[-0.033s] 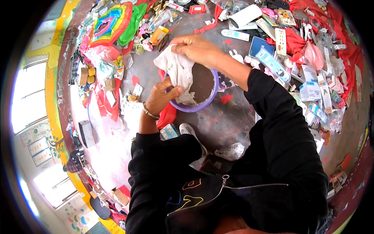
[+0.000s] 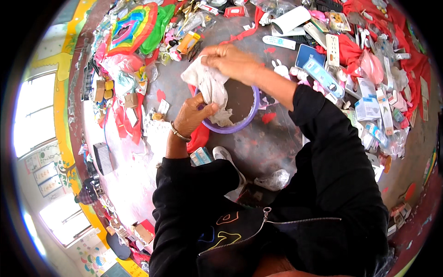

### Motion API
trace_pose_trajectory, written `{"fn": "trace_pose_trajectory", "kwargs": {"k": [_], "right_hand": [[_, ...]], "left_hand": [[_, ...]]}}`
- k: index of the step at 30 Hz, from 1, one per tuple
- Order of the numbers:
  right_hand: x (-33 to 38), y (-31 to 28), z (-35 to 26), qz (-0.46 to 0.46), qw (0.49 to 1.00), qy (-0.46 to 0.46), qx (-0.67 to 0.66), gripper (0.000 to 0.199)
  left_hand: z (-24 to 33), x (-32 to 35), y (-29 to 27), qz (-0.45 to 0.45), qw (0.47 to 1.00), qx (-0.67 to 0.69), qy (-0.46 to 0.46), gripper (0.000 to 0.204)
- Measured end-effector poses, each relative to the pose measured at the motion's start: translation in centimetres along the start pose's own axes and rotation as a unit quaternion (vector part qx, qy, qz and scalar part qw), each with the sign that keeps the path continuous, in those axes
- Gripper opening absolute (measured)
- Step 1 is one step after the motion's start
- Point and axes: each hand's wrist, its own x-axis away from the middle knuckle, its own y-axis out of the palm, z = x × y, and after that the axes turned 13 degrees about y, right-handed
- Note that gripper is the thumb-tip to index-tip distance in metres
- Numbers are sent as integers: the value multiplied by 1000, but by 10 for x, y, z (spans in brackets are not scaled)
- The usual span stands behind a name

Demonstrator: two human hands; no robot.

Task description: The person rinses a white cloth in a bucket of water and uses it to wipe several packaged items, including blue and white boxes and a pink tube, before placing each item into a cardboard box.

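My two hands hold a crumpled white cloth [image 2: 210, 87] over a round purple basin [image 2: 247, 121] that stands on the floor and holds murky brown water. My left hand [image 2: 193, 116] grips the cloth's lower end at the basin's near left rim. My right hand [image 2: 230, 60] pinches the cloth's upper end just above the far rim. The cloth hangs stretched between them, and its tail dips inside the basin. Both sleeves are black.
Clutter rings the basin on the grey floor: a rainbow-coloured toy [image 2: 131, 27] and green bag far left, red cloth [image 2: 364, 55] and several small boxes [image 2: 369, 108] at right, a white shoe [image 2: 226, 157] and clear plastic bag [image 2: 274, 180] near my body.
Both hands and the cloth stay in almost the same place over the basin. No clear movement shows.
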Motion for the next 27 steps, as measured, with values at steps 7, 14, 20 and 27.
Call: {"fn": "trace_pose_trajectory", "kwargs": {"k": [7, 14, 20, 27], "right_hand": [[11, 20, -2, 56, 965, -203, 158, 18], [8, -22, -16, 21, 937, -158, 310, 36], [-5, -32, -12, -37, 960, -125, 249, 41], [-11, -30, 5, 197, 912, -230, 276, 32]], "left_hand": [[17, -8, 17, 259, 959, 66, 97, 23], [11, 5, -17, 224, 964, 91, 114, 22], [3, -2, -9, 140, 832, 536, 12, 49], [10, 7, 1, 177, 778, 602, 23, 48]]}}
